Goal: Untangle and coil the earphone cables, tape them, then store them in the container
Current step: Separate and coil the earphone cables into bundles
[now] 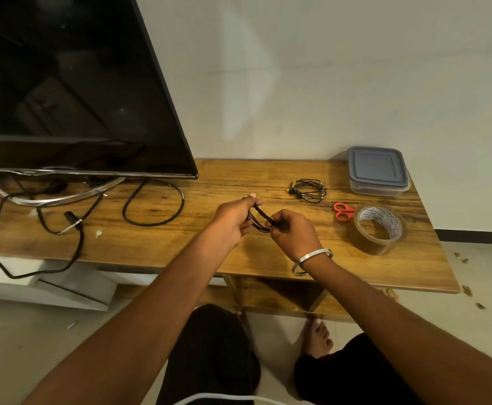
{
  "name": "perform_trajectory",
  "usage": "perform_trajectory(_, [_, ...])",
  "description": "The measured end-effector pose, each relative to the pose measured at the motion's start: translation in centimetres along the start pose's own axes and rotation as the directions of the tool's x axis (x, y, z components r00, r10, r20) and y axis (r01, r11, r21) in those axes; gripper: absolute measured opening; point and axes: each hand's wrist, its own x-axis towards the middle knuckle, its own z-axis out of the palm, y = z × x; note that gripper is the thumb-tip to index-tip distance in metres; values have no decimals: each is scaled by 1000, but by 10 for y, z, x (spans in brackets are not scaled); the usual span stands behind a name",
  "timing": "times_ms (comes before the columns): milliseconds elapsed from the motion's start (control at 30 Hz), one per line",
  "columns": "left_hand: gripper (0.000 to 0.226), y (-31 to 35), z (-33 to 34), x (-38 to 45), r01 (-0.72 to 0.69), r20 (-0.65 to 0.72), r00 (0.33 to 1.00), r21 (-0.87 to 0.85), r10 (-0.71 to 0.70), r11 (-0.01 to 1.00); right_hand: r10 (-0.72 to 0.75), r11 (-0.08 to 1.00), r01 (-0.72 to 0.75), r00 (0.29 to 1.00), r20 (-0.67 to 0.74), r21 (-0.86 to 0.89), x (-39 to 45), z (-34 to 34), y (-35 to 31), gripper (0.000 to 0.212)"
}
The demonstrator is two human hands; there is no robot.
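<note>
White wall backs a wood-grain table [268, 176] that carries a large black flat-screen television [63, 83] on the left, with black power cables [154, 206] looping beneath it. Above the table's middle, the left hand [233, 220] and the right hand [293, 232] hold a bundle of black earphone cable [260, 219] between them; the left fingers [250, 201] are curled and pinch one end of the loops, and the right fingers [279, 222] pinch the other end. A silver metal bangle [312, 261] circles the right wrist. Farther back to the right, a second black earphone cable [309, 190] lies coiled on the table. Just beside it stands a clear square plastic container with a grey-blue lid [377, 171], closed. Nearer the front lie small orange-handled scissors [343, 211], touching a roll of brown packing tape [380, 229].
</note>
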Motion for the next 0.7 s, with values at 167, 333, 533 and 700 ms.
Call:
perform_trajectory(167, [25, -4, 2, 9, -142, -59, 987, 87, 147, 986, 38, 997, -40, 999, 23, 71, 2, 2, -2, 11])
perform_trajectory(333, [26, -6, -1, 18, -218, -36, 974, 88, 222, 972, 162, 930, -206, 973, 163, 305, 10, 2, 0, 18])
perform_trajectory(533, [34, -9, -9, 43, -226, 62, 974, 359, 219, 905, 299, 814, -384, 920, 251, 435, 29, 7, 8, 18])
perform_trajectory(700, [27, -15, -18, 67, -272, 151, 962, 603, 228, 750, 397, 821, -462, 884, 247, 335, 54, 16, 16, 10])
